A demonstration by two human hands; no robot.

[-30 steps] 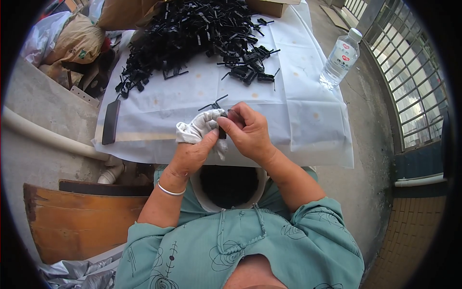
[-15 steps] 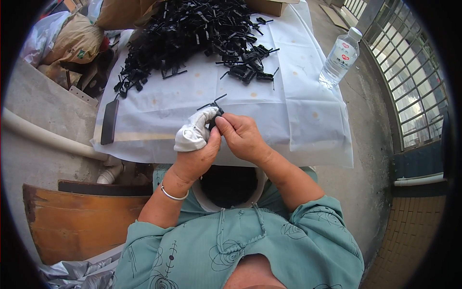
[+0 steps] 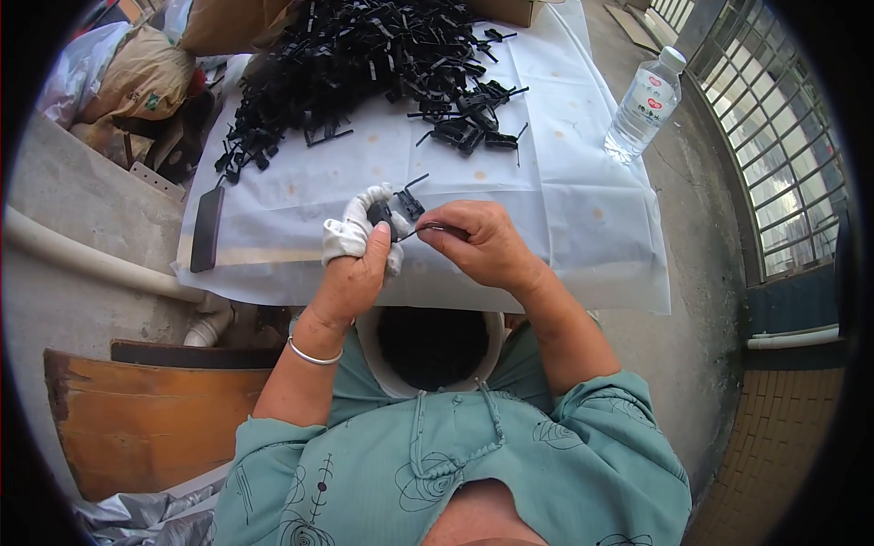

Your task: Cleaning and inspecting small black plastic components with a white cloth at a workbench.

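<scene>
My left hand (image 3: 360,259), partly covered by a white cloth glove (image 3: 344,238), is closed around a small black plastic part (image 3: 381,216), with the bare thumb pressed on it. Beside it my right hand (image 3: 482,241) is bare and pinches a thin dark strip (image 3: 437,227) that reaches toward that part; whether the two are joined I cannot tell. Just past the fingers, a second black part (image 3: 410,204) with a thin arm shows, either on the sheet or against the gloved fingers. A large heap of similar black parts (image 3: 364,73) covers the far side of the table.
White sheeting (image 3: 592,264) covers the table. A water bottle (image 3: 645,105) stands at the right edge; a dark flat bar (image 3: 208,232) lies at the left. Below the near edge, between my knees, is a pale bucket (image 3: 369,359) with dark contents. A cardboard box (image 3: 514,11) sits at the back.
My hands have drawn apart slightly, the left shifting left and the right moving right. The black part in my left hand and the thin strip in my right now show more plainly.
</scene>
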